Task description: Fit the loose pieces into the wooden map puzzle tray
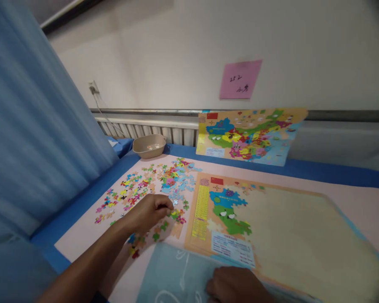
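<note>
My left hand (pixel 153 211) hovers low over the loose jigsaw pieces (pixel 178 216) left of the puzzle board. Its thumb and fingers are pinched together, and whatever lies between them is hidden. The map puzzle board (pixel 281 227) has its left part filled: a yellow list, a red flag, blue and green regions and a text panel. The rest of its bed is bare beige. At the bottom edge, my right hand (pixel 235 286) is curled on or just above a blue-grey sheet with white line drawings (pixel 173 273); anything in its fingers is hidden.
A printed map picture (pixel 249 136) leans upright behind the board. A beige basket (pixel 149 146) holding a few pieces stands at the back left. Many pieces (pixel 126 193) spread over the pink sheet (pixel 82 235). A blue curtain (pixel 50 105) hangs at left; a pink note (pixel 241 79) is on the wall.
</note>
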`<move>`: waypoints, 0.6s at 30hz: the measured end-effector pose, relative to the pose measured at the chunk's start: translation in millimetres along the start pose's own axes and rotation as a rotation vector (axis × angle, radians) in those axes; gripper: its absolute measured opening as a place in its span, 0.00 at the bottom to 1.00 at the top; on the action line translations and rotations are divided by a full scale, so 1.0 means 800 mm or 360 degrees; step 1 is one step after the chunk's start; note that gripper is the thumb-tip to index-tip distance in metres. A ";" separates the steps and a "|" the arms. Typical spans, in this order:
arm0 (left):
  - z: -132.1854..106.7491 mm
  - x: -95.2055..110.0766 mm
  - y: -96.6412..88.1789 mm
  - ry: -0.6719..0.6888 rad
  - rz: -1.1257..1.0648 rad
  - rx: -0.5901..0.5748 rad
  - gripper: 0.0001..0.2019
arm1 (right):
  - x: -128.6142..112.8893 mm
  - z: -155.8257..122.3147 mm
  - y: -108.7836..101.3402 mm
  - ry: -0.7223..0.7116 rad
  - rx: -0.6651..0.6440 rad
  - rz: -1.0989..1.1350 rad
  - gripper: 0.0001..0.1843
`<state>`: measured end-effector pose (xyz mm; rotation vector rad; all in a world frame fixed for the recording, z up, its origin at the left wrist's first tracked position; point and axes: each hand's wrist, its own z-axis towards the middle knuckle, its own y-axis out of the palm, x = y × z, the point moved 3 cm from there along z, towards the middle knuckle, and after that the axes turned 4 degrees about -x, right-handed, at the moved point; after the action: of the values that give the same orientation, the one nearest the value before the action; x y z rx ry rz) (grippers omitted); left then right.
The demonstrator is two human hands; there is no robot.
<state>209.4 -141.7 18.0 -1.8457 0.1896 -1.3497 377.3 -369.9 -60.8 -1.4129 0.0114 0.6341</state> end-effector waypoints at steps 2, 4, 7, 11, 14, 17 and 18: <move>0.002 0.020 0.011 -0.0026 -0.0135 -0.0039 0.10 | -0.002 -0.001 -0.019 0.0139 0.0070 0.0247 0.05; 0.003 0.039 0.027 -0.0091 -0.0336 -0.0092 0.08 | -0.002 -0.002 -0.038 0.0285 0.0218 0.0511 0.05; 0.003 0.067 0.053 -0.0120 -0.0594 -0.0258 0.05 | 0.003 -0.006 -0.058 0.0556 0.0462 0.0821 0.06; 0.004 0.095 0.079 0.0025 -0.0700 -0.0491 0.05 | 0.008 -0.009 -0.062 0.0728 0.0599 0.1166 0.10; 0.009 0.095 0.094 0.0082 -0.0777 -0.0506 0.06 | 0.009 -0.006 -0.056 0.0739 0.0583 0.1375 0.08; 0.013 0.085 0.111 0.0068 -0.0952 -0.0445 0.12 | 0.012 -0.003 -0.049 0.0752 0.0577 0.1546 0.06; 0.014 0.081 0.116 0.0049 -0.1012 -0.0416 0.13 | 0.013 -0.002 -0.047 0.0750 0.0588 0.1603 0.06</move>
<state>276.2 -232.0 0.7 -2.2103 -0.2412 -1.8485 402.4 -368.0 -30.5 -1.0988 1.2126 1.0226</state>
